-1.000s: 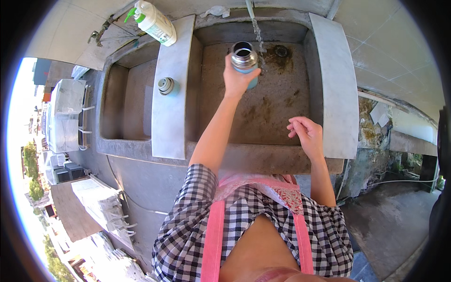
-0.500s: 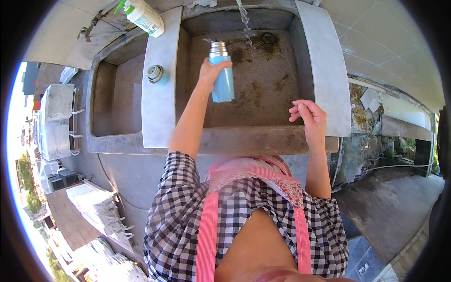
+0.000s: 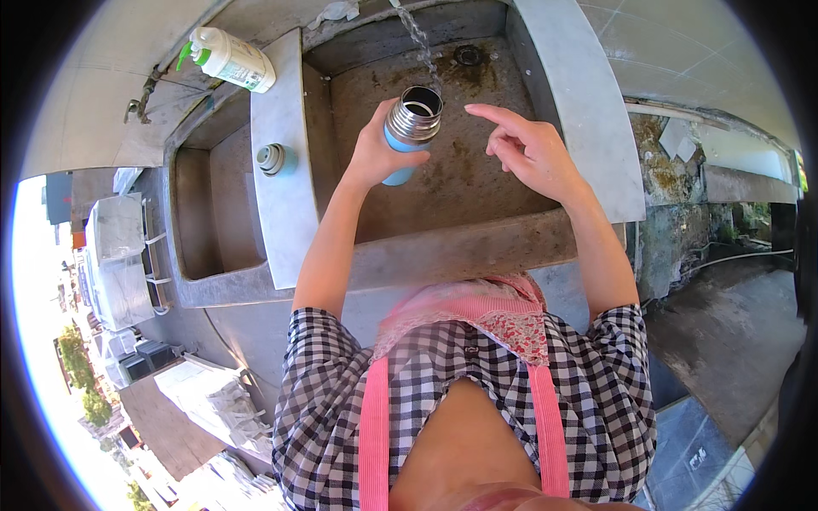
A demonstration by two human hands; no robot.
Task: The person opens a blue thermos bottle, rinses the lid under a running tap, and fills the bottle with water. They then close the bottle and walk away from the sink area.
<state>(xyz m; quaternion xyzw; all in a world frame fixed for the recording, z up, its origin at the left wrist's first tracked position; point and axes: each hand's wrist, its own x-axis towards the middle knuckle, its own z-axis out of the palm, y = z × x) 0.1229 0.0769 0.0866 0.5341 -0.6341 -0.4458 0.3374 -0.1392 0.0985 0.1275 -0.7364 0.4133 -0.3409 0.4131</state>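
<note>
My left hand (image 3: 377, 152) is wrapped round a light blue thermos flask (image 3: 415, 122) with a bare steel neck. Its uncapped mouth tilts up toward me, above the stone sink (image 3: 464, 196). A stream of running water (image 3: 417, 36) falls just behind the flask's mouth; whether any enters it I cannot tell. To the right of the flask, apart from it, my right hand (image 3: 530, 155) holds nothing, its index finger stretched out and the others loosely bent. The flask's lid (image 3: 272, 159), grey and light blue, stands on the pale stone slab (image 3: 285, 217) at the left.
A white pump bottle (image 3: 234, 61) with a green top stands at the slab's far end. Left of the slab lies a second basin (image 3: 223, 183), with a wall tap (image 3: 136, 106) beyond it. Another pale slab (image 3: 588, 111) borders the sink on the right. A drain (image 3: 468, 55) shows at the back.
My left hand has tipped the flask so its mouth now faces up toward me. My right hand has moved up and left over the sink, closer to the flask, with its index finger extended.
</note>
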